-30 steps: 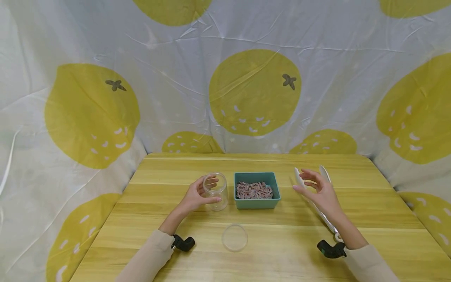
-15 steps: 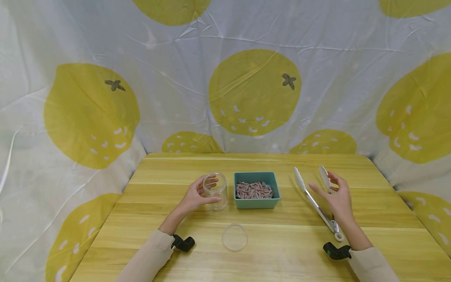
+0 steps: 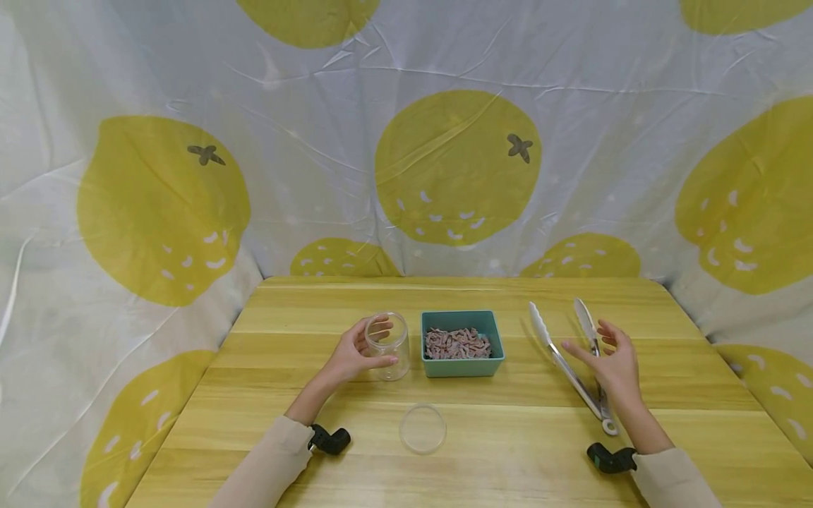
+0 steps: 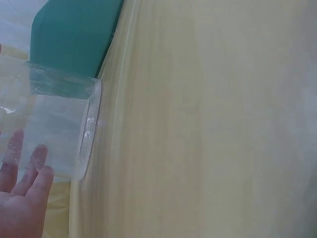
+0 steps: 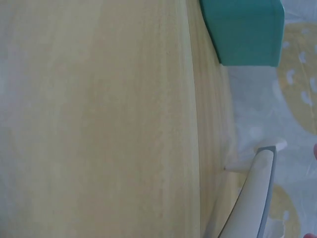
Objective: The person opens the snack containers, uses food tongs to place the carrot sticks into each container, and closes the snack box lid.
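clear jar (image 3: pixel 399 346) just left of teal box (image 3: pixel 464 368), left hand (image 3: pixel 351 354) curled round it. brownish strips (image 3: pixel 457 344) inside box. right of box, splayed tongs (image 3: pixel 574 379); right hand (image 3: pixel 617 365) beside them, fingers and thumb spread, contact unclear. clear disc (image 3: pixel 423 428) on box's near side.

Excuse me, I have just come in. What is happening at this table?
A person's left hand holds a clear jar, its top open, beside a teal box containing grayish-pink strips. The right hand is at the spread tongs, apparently not gripping them. A clear disc, perhaps the lid, lies on the table nearer the person.
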Available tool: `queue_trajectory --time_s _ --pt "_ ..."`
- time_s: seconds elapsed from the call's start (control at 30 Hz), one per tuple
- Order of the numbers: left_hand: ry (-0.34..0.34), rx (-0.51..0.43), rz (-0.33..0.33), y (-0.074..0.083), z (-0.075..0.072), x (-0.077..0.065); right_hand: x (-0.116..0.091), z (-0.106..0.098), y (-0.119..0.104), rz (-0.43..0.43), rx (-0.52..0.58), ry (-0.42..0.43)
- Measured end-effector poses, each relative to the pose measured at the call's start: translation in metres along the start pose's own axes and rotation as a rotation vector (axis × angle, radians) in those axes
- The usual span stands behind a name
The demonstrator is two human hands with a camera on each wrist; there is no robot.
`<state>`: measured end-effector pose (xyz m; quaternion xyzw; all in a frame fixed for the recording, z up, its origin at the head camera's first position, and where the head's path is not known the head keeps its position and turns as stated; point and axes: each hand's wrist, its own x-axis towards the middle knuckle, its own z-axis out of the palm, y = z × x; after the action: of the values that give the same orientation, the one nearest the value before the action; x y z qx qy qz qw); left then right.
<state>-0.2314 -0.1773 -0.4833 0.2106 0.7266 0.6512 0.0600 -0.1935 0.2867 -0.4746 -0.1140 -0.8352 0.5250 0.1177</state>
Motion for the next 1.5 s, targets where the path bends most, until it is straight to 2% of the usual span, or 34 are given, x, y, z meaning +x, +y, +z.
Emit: queue_trajectory --time_s 0.23,0.67,0.83,1.13,1.5 --pt "0.001 -0.005 0.003 -0.001 0.0 0.0 0.0 -0.001 0.008 0.053 -0.021 -0.019" --pt "0.0 0.002 0.011 0.001 0.0 0.001 0.002 -0.005 0.016 0.093 -0.095 -0.2" --pt "-0.001 0.001 0.005 0.002 -0.001 0.001 0.002 -0.002 0.02 0.061 -0.111 -0.214" --pt "-0.004 -0.005 0.01 -0.001 0.0 0.0 -0.002 0.002 0.021 -0.056 -0.21 -0.192" --pt "-0.007 0.007 -0.004 0.001 0.0 -0.002 -0.004 0.002 0.02 -0.073 -0.313 -0.185"
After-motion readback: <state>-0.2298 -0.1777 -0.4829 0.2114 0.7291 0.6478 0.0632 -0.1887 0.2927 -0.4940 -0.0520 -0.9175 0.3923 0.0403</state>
